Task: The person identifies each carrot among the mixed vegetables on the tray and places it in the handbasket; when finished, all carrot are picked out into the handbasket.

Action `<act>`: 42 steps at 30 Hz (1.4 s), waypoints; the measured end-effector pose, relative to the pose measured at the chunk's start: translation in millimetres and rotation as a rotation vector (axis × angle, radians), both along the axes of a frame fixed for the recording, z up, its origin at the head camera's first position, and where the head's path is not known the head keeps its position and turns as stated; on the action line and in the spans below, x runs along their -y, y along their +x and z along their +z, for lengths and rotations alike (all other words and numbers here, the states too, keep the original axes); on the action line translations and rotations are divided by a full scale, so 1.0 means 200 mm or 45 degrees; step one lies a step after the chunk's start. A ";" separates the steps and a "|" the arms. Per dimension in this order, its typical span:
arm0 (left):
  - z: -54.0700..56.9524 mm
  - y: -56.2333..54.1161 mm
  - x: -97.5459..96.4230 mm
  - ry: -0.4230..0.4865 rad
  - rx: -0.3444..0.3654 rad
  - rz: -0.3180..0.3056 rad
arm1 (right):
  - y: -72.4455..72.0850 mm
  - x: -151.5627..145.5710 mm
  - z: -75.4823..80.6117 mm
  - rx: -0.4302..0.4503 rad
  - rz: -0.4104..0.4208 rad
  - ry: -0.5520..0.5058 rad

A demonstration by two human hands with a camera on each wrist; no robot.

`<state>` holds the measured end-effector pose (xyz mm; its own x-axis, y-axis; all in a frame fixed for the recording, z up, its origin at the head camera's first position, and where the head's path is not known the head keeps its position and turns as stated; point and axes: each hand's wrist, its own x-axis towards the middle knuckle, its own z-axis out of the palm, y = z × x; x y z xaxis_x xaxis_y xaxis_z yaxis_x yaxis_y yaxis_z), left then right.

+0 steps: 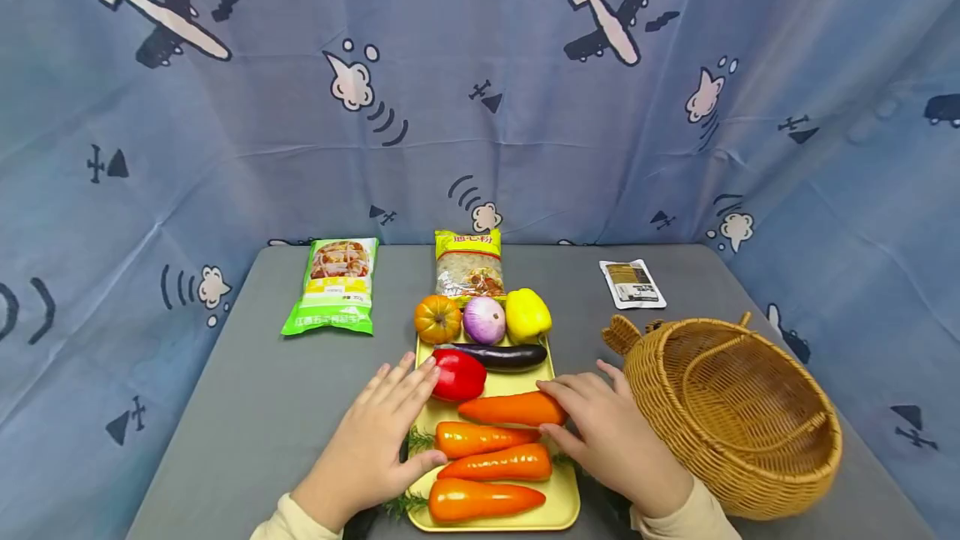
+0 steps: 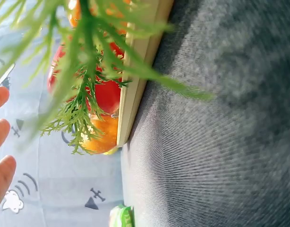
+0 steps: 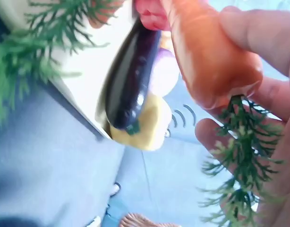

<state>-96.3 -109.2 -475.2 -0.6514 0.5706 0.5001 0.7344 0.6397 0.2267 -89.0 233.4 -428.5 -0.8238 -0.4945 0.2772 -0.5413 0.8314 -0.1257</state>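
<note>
Right grip (image 1: 603,433) pinches the uppermost carrot (image 1: 512,408) by its thick end, probably my surest hold, over the yellow tray (image 1: 561,503) at lower centre; my left grip (image 1: 377,437), fingers straight, holds nothing.

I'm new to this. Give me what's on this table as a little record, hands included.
Right hand: grips the farthest carrot by its thick end
Left hand: fingers extended near the red pepper; contact unclear
Tray: pale yellow
Other carrots: three, on the tray
Green packet: far left
Yellow packet: beyond the tray
White packet: far right
Basket: wicker, right of the tray
</note>
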 end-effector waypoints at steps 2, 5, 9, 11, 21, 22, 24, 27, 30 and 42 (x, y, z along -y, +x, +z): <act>-0.01 0.00 0.01 0.012 0.005 0.006 | 0.02 -0.01 0.03 -0.027 -0.001 0.013; -0.02 0.01 0.02 0.024 0.014 0.016 | 0.06 -0.02 0.09 -0.081 0.017 0.032; -0.02 0.01 0.03 0.028 0.030 0.030 | 0.10 -0.05 0.17 -0.147 0.055 0.011; -0.01 0.01 0.04 0.029 0.034 0.031 | 0.13 -0.07 0.22 -0.191 0.055 -0.018; 0.00 0.01 0.04 0.025 0.042 0.034 | 0.20 -0.25 0.41 -0.488 -0.158 -0.099; 0.00 0.01 0.03 0.023 0.040 0.033 | 0.21 -0.28 0.42 -0.508 -0.200 -0.107; 0.00 0.01 0.03 0.020 0.037 0.032 | 0.22 -0.33 0.43 -0.536 -0.293 -0.133; -0.01 0.01 0.03 0.017 0.026 0.025 | 0.25 -0.41 0.44 -0.548 -0.444 -0.180; -0.01 0.01 0.02 0.020 0.012 0.018 | 0.29 -0.48 0.45 -0.531 -0.623 -0.215; 0.00 0.01 0.00 -0.002 0.036 0.015 | 0.37 -0.68 0.41 -0.202 -1.082 -0.040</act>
<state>-93.9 -108.4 -475.0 -0.6719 0.5640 0.4801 0.7203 0.6485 0.2462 -14.4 368.9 -345.9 -0.8612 0.2814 0.4232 0.2490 0.9595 -0.1314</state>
